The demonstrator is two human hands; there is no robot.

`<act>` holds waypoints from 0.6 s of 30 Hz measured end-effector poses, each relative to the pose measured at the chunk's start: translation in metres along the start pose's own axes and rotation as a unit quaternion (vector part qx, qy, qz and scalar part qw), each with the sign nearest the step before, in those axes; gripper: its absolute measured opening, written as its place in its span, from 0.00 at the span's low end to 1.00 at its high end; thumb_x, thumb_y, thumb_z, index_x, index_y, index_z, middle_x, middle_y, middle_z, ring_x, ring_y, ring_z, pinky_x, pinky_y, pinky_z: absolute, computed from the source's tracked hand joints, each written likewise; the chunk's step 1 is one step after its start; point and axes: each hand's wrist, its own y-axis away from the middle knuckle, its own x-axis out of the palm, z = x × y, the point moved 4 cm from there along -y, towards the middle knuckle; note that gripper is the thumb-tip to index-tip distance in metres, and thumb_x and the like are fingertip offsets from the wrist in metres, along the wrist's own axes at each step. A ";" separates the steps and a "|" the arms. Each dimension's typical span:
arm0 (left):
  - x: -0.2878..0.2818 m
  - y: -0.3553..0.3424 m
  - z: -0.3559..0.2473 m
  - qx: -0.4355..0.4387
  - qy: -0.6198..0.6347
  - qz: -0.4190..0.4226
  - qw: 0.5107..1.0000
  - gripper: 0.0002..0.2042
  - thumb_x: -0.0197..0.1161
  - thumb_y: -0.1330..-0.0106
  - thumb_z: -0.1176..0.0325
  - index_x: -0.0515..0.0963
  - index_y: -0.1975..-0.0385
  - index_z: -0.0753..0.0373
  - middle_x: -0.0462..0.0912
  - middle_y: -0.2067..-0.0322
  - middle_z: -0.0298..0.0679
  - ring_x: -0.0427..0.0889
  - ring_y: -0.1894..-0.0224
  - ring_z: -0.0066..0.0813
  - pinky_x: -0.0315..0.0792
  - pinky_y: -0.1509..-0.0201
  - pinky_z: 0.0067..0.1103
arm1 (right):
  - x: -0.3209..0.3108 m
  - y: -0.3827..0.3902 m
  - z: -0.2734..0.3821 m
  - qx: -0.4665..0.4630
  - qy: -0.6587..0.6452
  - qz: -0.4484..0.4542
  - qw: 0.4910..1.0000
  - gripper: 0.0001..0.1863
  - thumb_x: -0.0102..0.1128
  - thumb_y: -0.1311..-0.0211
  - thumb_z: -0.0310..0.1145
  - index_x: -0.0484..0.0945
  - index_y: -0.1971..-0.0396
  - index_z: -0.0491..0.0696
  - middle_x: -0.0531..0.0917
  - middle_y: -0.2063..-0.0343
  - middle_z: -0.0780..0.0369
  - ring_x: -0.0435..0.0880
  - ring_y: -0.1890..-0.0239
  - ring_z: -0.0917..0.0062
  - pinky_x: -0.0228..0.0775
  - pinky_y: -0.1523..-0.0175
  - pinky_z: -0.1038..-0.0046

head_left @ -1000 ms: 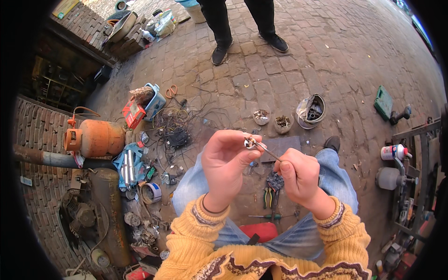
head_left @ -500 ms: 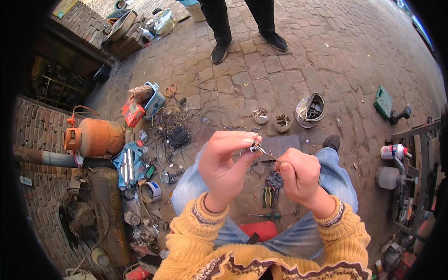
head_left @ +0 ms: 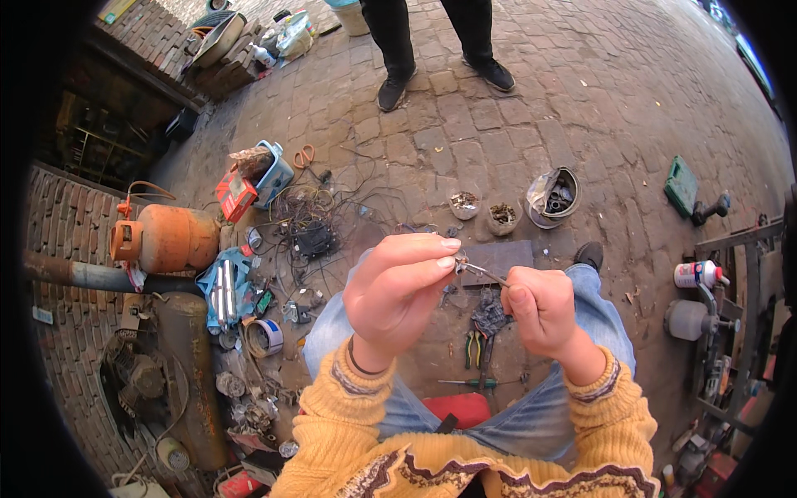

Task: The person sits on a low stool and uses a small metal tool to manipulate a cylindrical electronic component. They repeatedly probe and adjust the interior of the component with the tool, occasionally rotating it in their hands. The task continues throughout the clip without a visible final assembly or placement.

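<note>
In front of me, my left hand pinches a small metal piece between thumb and fingertips. Its shape is mostly hidden by the fingers. My right hand is wrapped round a thin metal tool, whose far end meets the small piece; the grip hides its near end. Below the hands, a flat dark plate lies on the paving. Nearer my lap are pliers with yellow-green and dark handles, a dark crumpled lump and a green-handled screwdriver.
Beyond the plate stand two small tubs of metal bits and a larger bucket. Tangled wires, an orange gas cylinder and scrap lie left. A metal rack is at right. A person in black shoes stands ahead.
My left hand has shifted slightly left and turned, bringing its fingers lower over the small piece. The right hand has moved a little right, and more of the tool's straight length shows.
</note>
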 end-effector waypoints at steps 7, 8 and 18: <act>-0.001 -0.002 -0.001 -0.010 -0.017 0.002 1.000 0.13 0.74 0.50 0.84 0.81 0.65 0.68 0.86 0.63 0.47 0.87 0.63 0.39 0.82 0.60 0.26 | 0.003 -0.001 0.002 -0.013 0.056 -0.033 0.998 0.12 0.57 0.35 0.26 0.69 0.80 0.44 0.67 0.84 0.58 0.69 0.83 0.61 0.62 0.78 0.66; -0.001 -0.002 0.000 -0.013 -0.016 0.001 1.000 0.13 0.74 0.50 0.84 0.81 0.65 0.68 0.86 0.63 0.47 0.87 0.63 0.39 0.82 0.60 0.26 | 0.003 -0.001 0.002 -0.014 0.068 -0.038 0.997 0.13 0.57 0.35 0.26 0.69 0.80 0.44 0.67 0.84 0.58 0.69 0.83 0.61 0.61 0.78 0.66; 0.001 0.000 0.002 -0.045 0.011 -0.004 0.999 0.15 0.74 0.51 0.86 0.81 0.64 0.67 0.86 0.64 0.47 0.87 0.63 0.37 0.82 0.61 0.25 | 0.004 0.000 0.003 -0.023 0.118 -0.062 0.991 0.14 0.59 0.36 0.27 0.69 0.81 0.45 0.67 0.84 0.58 0.70 0.84 0.61 0.61 0.79 0.65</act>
